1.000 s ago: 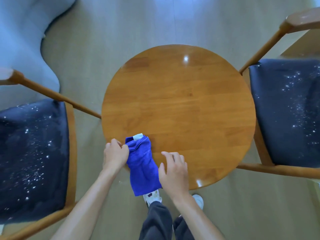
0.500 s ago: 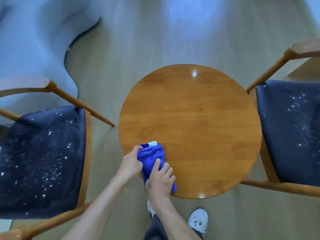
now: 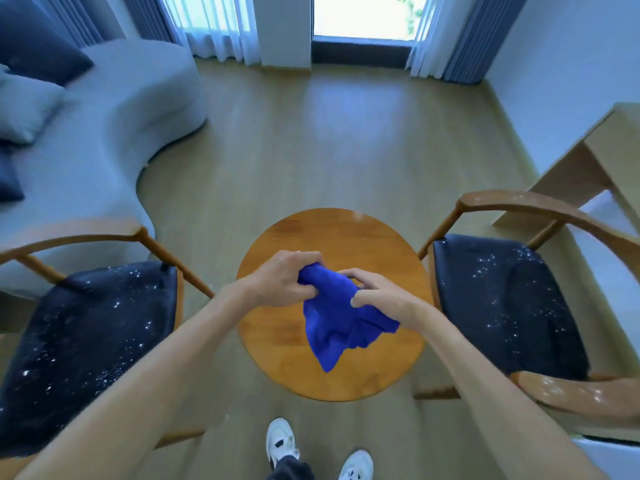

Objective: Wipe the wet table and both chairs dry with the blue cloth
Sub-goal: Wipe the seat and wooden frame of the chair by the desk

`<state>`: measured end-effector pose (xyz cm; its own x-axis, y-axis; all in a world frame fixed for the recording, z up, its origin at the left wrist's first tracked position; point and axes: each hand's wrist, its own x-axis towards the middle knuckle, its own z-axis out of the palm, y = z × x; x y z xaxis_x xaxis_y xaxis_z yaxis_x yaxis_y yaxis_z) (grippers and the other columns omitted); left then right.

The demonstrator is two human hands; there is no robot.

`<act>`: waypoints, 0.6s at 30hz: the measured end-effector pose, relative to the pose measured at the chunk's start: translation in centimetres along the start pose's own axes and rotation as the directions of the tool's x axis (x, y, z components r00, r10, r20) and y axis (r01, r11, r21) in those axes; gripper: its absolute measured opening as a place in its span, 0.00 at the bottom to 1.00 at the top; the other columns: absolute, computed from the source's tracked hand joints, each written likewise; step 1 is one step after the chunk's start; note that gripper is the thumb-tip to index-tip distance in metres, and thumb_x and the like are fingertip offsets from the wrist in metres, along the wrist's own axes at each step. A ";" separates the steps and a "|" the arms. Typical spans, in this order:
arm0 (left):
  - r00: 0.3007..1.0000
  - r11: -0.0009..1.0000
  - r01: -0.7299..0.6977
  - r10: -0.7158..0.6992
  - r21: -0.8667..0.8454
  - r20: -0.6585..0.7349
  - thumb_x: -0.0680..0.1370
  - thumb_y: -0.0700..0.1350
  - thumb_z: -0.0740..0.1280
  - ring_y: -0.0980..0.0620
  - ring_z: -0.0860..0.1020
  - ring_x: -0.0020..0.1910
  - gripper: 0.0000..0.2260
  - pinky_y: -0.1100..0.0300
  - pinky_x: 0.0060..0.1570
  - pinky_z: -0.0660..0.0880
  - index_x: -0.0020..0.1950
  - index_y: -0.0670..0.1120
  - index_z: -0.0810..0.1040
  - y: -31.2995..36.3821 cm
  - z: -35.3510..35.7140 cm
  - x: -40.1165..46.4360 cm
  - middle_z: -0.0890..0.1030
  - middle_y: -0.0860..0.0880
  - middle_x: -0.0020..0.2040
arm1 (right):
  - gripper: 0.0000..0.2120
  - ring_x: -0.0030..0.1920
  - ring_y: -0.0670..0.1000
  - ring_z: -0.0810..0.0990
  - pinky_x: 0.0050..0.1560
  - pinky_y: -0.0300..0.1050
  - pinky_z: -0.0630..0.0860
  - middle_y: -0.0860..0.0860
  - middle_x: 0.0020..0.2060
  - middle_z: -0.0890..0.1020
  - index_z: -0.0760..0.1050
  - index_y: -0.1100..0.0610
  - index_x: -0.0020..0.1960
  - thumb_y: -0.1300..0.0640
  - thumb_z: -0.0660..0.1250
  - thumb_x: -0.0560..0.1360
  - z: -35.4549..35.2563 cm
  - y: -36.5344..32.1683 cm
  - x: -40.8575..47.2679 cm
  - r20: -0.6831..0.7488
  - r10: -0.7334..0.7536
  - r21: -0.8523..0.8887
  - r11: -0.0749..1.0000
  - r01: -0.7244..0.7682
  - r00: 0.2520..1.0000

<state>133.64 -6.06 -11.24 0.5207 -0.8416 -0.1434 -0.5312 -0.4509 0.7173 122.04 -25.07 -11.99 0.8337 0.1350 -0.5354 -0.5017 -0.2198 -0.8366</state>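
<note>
The blue cloth [image 3: 341, 318] hangs bunched in the air above the round wooden table [image 3: 277, 344], held by both hands. My left hand [image 3: 282, 278] grips its upper left end with curled fingers. My right hand [image 3: 374, 296] pinches its upper right side. A loose corner of the cloth dangles toward me. The left chair [image 3: 86, 327] has a dark seat speckled with water drops. The right chair [image 3: 505, 299] has the same dark seat with drops, and its near wooden armrest [image 3: 575, 396] glistens wet.
A pale curved sofa [image 3: 104, 133] with cushions stands at the back left. A light wooden desk [image 3: 588, 161] is at the right wall. Curtains and a glass door [image 3: 360, 15] close the far end. My white shoes [image 3: 282, 443] stand on the wood floor before the table.
Both hands have lifted the cloth off the table's near edge and hold it in the air, partly unfolded. The camera has risen and tilted up, showing much more of the room.
</note>
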 end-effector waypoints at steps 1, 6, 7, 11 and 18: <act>1.000 0.999 -0.007 0.006 -0.032 -0.023 0.66 0.40 0.65 0.48 0.77 0.41 0.10 0.49 0.42 0.75 0.47 0.45 0.77 1.9 -1.4 0.2 0.80 0.48 0.38 | 0.25 0.50 0.46 0.82 0.45 0.39 0.78 0.45 0.52 0.83 0.70 0.45 0.64 0.51 0.70 0.68 -0.8 -1.6 -1.3 0.023 -0.014 -0.074 0.997 0.016 1.000; 0.997 0.979 -0.037 0.023 -0.198 -0.075 0.75 0.37 0.69 0.51 0.76 0.39 0.06 0.55 0.39 0.73 0.51 0.40 0.75 7.8 -7.3 0.5 0.79 0.37 0.44 | 0.21 0.47 0.51 0.79 0.50 0.52 0.79 0.50 0.48 0.79 0.72 0.50 0.60 0.63 0.71 0.70 -4.0 -7.2 -5.7 -0.269 -0.268 -0.479 0.871 0.113 0.925; 0.996 0.976 -0.029 0.010 -0.218 -0.087 0.76 0.39 0.69 0.51 0.77 0.40 0.06 0.55 0.39 0.74 0.51 0.42 0.75 8.5 -8.1 0.5 0.79 0.38 0.44 | 0.17 0.48 0.52 0.79 0.50 0.51 0.79 0.50 0.47 0.81 0.74 0.51 0.58 0.64 0.70 0.72 -4.7 -7.9 -6.5 -0.319 -0.310 -0.441 0.885 0.149 0.896; 0.983 0.941 0.003 -0.065 -0.339 -0.172 0.78 0.47 0.67 0.56 0.79 0.38 0.03 0.64 0.32 0.74 0.50 0.50 0.77 10.5 -10.5 0.7 0.80 0.52 0.41 | 0.08 0.49 0.50 0.82 0.49 0.47 0.79 0.50 0.46 0.84 0.80 0.53 0.53 0.62 0.70 0.75 -6.7 -10.3 -8.8 -0.419 -0.415 -0.277 0.905 0.322 0.807; 0.974 0.875 0.046 -0.147 -0.482 -0.174 0.76 0.58 0.66 0.50 0.80 0.51 0.16 0.54 0.46 0.78 0.57 0.50 0.77 12.8 -12.5 0.9 0.82 0.49 0.53 | 0.06 0.47 0.52 0.82 0.48 0.46 0.79 0.56 0.46 0.84 0.80 0.59 0.53 0.63 0.66 0.78 -7.1 -13.9 -10.2 -0.412 -0.516 -0.189 0.855 0.484 0.751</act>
<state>135.67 -8.83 6.36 0.7012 -0.7016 -0.1268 -0.1181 -0.2897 0.9498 122.17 -30.23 5.92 0.9800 -0.1832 0.0773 0.0181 -0.3050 -0.9522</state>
